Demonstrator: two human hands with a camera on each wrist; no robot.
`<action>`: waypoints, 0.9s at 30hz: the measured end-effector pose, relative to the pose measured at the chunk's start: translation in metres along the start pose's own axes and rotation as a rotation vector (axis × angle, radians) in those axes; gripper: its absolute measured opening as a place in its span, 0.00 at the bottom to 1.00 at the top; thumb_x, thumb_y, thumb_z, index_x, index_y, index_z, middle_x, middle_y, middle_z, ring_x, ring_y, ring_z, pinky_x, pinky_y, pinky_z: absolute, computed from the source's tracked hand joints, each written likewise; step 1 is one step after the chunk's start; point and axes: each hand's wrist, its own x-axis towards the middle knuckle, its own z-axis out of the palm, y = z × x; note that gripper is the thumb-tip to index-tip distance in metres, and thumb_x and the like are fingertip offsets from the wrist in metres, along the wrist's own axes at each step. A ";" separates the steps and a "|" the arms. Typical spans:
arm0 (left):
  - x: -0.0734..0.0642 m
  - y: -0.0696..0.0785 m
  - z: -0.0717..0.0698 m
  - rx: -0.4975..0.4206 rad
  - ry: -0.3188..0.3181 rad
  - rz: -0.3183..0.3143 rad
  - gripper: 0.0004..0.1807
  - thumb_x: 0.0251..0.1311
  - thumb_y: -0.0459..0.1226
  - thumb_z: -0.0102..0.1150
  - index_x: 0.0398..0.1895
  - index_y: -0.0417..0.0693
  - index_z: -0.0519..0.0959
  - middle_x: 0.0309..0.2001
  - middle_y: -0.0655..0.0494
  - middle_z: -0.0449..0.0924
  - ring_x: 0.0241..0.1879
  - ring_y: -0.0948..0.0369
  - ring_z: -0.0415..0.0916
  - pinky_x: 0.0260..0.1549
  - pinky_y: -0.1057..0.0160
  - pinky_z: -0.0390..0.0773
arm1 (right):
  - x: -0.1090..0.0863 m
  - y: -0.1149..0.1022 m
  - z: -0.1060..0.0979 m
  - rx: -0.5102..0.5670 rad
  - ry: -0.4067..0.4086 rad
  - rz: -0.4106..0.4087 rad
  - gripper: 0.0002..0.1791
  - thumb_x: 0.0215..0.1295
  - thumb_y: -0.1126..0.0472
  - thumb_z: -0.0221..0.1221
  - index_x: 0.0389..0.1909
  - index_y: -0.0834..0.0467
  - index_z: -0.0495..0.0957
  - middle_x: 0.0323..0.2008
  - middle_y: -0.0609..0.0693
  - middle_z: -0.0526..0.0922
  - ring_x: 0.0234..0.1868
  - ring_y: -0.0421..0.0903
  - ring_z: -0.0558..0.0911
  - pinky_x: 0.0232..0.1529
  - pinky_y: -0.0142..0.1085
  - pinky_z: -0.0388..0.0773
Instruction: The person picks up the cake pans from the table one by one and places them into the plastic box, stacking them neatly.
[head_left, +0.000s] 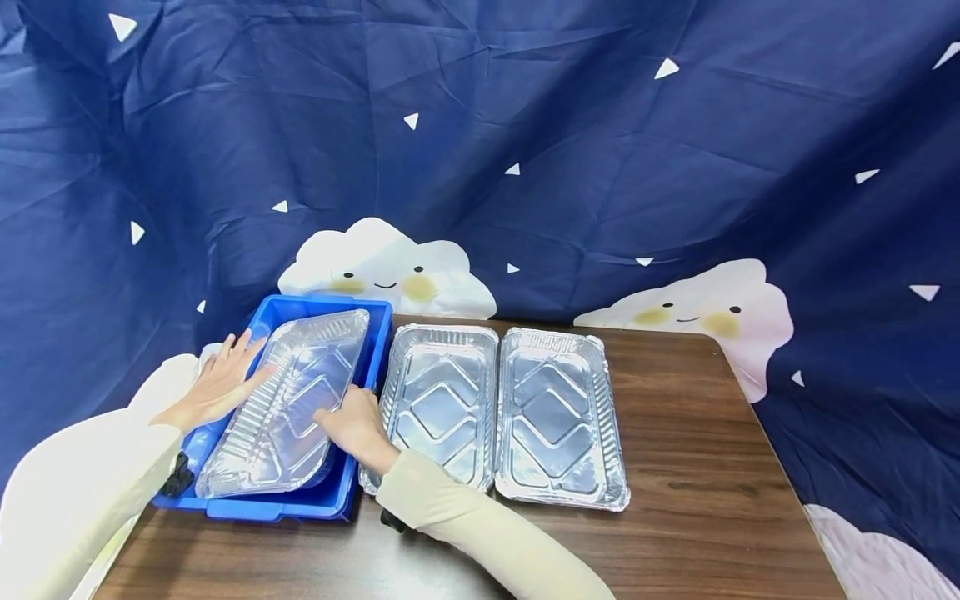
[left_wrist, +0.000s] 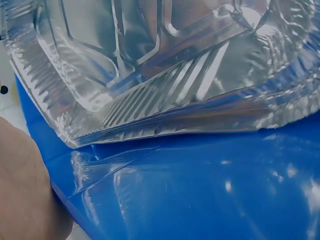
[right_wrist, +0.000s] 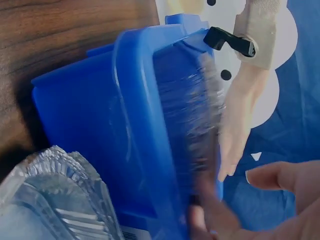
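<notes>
A silver foil tray (head_left: 300, 417) lies tilted inside a blue plastic bin (head_left: 311, 508). My left hand (head_left: 217, 385) is spread with straight fingers beside the tray's left side, over the bin's left edge. Only a part of that hand (left_wrist: 25, 190) shows in the left wrist view, near the bin wall. At the tray's right edge, my right hand (head_left: 358, 423) holds the rim, its thumb over the tray and its fingers curled at the side. In the right wrist view those fingers (right_wrist: 212, 212) are blurred and partly cut off.
Two more foil trays, one in the middle (head_left: 442, 400) and one to its right (head_left: 555, 417), sit side by side on the brown wooden table (head_left: 690, 467). The middle one stands close against the bin. A dark blue cloth (head_left: 525, 125) with clouds hangs behind.
</notes>
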 end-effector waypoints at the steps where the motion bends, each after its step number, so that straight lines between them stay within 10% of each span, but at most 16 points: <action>1: 0.000 0.000 0.000 0.003 0.001 0.000 0.48 0.80 0.60 0.44 0.85 0.36 0.44 0.83 0.28 0.29 0.80 0.30 0.21 0.68 0.20 0.29 | 0.001 0.003 0.003 -0.031 -0.003 -0.014 0.20 0.50 0.46 0.72 0.37 0.56 0.84 0.34 0.49 0.86 0.33 0.43 0.80 0.37 0.40 0.81; 11: 0.000 -0.001 0.002 0.022 0.015 0.014 0.47 0.80 0.58 0.46 0.85 0.36 0.46 0.83 0.28 0.31 0.81 0.29 0.23 0.68 0.20 0.33 | -0.052 -0.080 -0.114 0.076 -0.253 0.123 0.35 0.62 0.52 0.67 0.67 0.67 0.77 0.65 0.58 0.83 0.67 0.53 0.80 0.65 0.42 0.77; 20: 0.000 -0.001 0.002 0.017 -0.004 0.009 0.48 0.80 0.57 0.47 0.85 0.35 0.44 0.83 0.28 0.28 0.80 0.31 0.18 0.68 0.20 0.31 | -0.047 -0.050 -0.173 0.375 -0.334 0.047 0.35 0.66 0.61 0.63 0.75 0.62 0.71 0.70 0.63 0.76 0.52 0.58 0.88 0.58 0.44 0.82; 27: 0.000 -0.003 0.003 0.020 0.002 0.008 0.48 0.79 0.58 0.47 0.85 0.36 0.44 0.84 0.29 0.28 0.81 0.31 0.19 0.68 0.20 0.31 | -0.047 -0.012 -0.220 0.513 -0.293 0.012 0.31 0.65 0.68 0.59 0.70 0.70 0.71 0.65 0.68 0.77 0.60 0.63 0.83 0.57 0.46 0.84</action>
